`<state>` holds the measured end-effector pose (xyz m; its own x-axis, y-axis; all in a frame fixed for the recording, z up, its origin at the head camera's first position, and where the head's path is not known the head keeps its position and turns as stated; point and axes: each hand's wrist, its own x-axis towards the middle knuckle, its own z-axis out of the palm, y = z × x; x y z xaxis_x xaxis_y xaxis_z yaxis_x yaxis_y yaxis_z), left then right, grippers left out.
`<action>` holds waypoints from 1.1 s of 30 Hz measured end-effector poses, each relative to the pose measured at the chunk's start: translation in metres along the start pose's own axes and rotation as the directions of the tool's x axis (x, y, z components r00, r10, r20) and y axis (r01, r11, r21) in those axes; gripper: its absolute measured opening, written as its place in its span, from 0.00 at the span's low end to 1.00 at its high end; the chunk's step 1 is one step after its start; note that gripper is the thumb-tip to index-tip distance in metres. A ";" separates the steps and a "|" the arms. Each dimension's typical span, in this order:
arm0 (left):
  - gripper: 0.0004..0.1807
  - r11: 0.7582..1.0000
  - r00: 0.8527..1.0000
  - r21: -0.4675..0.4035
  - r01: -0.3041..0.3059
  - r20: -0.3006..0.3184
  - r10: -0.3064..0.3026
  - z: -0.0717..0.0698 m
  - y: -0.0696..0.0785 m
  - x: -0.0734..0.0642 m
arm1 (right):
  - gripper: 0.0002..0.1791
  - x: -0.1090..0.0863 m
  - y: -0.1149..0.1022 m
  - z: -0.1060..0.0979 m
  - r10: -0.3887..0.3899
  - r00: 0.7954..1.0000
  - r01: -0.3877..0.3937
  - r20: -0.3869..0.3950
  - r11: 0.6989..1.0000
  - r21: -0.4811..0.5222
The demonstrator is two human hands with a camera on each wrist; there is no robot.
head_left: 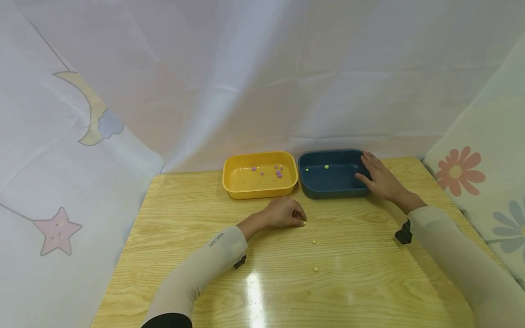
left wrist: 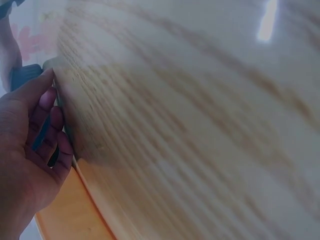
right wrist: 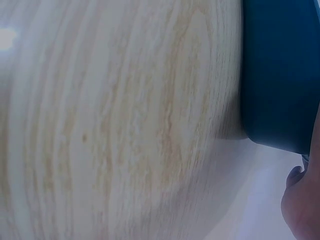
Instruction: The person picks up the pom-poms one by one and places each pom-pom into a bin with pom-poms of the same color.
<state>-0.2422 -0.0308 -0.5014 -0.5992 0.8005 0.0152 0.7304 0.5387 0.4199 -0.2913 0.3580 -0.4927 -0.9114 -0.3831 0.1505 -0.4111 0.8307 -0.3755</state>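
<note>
In the head view my left hand is over the table in front of the two trays. Its thumb and index finger pinch a small yellow-green ball; the left wrist view shows the curled left hand but not the ball clearly. My right hand rests on the right end of the dark blue tray, its fingers fairly straight and its thumb over the rim. Two yellow-green balls lie inside that tray. Two more yellow-green balls lie on the table, nearer the front.
A yellow tray stands left of the blue one, with several purple balls in it. Both trays are near the back edge of the wooden table. A pale printed curtain hangs behind and at the sides.
</note>
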 end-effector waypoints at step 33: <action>0.03 0.999 0.996 -0.010 -0.030 -0.087 0.029 -0.003 0.008 0.002 | 0.46 -0.001 0.001 0.000 -0.024 1.000 0.024 -0.002 1.000 0.007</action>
<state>-0.2387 -0.0255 -0.4952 -0.6039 0.7899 0.1066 0.7449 0.5116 0.4282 -0.2906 0.3588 -0.4934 -0.9014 -0.4020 0.1611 -0.4326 0.8184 -0.3783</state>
